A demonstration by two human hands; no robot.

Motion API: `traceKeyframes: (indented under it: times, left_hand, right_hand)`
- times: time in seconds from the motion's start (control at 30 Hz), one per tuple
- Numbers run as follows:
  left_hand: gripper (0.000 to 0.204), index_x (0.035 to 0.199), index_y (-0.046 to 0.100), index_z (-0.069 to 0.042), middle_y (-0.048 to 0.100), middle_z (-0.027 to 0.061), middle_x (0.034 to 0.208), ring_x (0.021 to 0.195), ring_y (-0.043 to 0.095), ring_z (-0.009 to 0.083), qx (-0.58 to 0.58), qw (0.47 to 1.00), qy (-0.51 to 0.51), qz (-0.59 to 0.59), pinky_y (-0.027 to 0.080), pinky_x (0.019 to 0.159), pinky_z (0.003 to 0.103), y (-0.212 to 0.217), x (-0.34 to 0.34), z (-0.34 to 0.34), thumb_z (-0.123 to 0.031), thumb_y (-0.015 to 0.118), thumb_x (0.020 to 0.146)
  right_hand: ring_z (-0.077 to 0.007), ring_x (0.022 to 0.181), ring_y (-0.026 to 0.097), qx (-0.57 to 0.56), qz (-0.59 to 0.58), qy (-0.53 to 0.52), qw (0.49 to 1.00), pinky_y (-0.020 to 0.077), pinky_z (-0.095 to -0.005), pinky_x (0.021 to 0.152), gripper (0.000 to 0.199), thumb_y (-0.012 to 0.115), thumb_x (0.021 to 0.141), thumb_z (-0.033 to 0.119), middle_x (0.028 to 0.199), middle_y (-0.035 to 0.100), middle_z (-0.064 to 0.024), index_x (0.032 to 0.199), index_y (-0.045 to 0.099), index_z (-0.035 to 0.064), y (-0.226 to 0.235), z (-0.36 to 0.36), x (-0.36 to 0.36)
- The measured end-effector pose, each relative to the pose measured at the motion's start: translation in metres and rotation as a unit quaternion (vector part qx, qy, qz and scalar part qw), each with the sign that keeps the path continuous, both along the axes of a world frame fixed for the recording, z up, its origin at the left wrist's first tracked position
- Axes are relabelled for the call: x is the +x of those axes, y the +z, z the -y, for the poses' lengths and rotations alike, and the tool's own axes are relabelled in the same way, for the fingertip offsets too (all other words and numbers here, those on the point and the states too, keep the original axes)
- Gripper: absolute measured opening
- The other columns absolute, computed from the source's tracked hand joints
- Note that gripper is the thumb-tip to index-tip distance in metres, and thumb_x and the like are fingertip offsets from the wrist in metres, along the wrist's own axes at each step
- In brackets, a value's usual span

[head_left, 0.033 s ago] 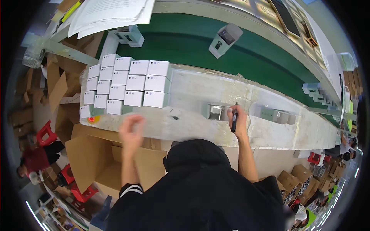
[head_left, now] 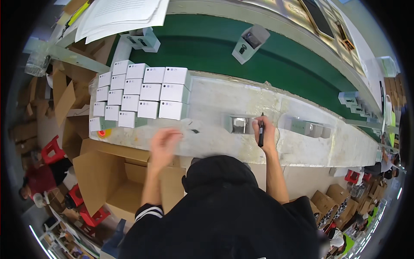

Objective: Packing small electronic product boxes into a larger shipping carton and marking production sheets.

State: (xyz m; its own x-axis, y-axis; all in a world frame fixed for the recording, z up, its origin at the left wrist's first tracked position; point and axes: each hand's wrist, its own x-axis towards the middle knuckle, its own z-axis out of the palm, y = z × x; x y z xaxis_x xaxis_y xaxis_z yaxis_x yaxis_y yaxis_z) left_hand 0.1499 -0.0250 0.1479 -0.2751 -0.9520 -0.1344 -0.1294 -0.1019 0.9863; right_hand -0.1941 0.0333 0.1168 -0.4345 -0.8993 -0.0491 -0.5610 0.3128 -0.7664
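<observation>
My right hand (head_left: 267,134) is closed round a black marker pen (head_left: 261,133), held upright over the worktop. Just left of its fingers lies an open box (head_left: 239,125) with something shiny inside; whether the hand touches it I cannot tell. My left hand (head_left: 165,146) hovers at the front edge of the worktop, smeared by motion, so its fingers do not show clearly. Rows of closed white boxes (head_left: 149,92) stand packed together beyond it to the left. Another opened box (head_left: 305,128) lies to the right of my right hand.
A large open carton (head_left: 125,181) stands below the worktop's (head_left: 215,99) front edge at left. Behind runs a green conveyor belt (head_left: 194,43) carrying an open box (head_left: 250,44) and several more at both ends. Papers (head_left: 123,17) lie on the shelf at far left.
My left hand has moved to the right along the worktop's front edge, away from the white boxes. My right hand stays nearly in place with the marker pen.
</observation>
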Motion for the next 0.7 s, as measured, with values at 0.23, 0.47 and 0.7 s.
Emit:
traceKeyframes:
  times: [0.23,0.47,0.7]
  left_hand:
    - [0.04,0.123,0.051,-0.005,0.057,0.0073,0.116,0.11,0.052,0.0176,0.16,0.982,-0.006,-0.102,0.048,0.085,0.031,-0.067,-0.156,0.0,-0.015,0.064,0.087]
    - [0.056,0.116,0.051,-0.004,0.059,0.0074,0.11,0.105,0.055,0.0186,0.145,0.985,-0.09,0.038,0.048,0.084,0.035,-0.1,-0.157,0.015,-0.016,0.079,0.07]
    - [0.043,0.107,0.061,-0.004,0.061,0.0125,0.114,0.105,0.058,0.0266,-0.234,0.966,-0.09,0.071,0.048,0.09,0.036,-0.085,-0.156,0.009,0.003,0.073,0.066]
  right_hand:
    - [-0.014,0.079,0.062,-0.028,0.379,-0.017,0.925,0.0525,-0.0275,0.06,0.028,0.069,0.084,0.013,0.088,0.066,-0.0093,0.106,0.057,0.0015,-0.021,-0.004,-0.002]
    - [-0.0184,0.089,0.061,-0.109,0.199,0.037,0.973,0.051,-0.03,0.07,0.057,0.082,0.065,0.007,0.1,0.064,-0.011,0.114,0.053,0.0034,-0.038,0.008,0.004]
    - [-0.0292,0.088,0.061,-0.223,0.07,0.15,0.961,0.0514,-0.0347,0.074,0.04,0.069,0.068,-0.005,0.105,0.063,-0.0146,0.104,0.059,0.005,-0.032,0.006,0.001]
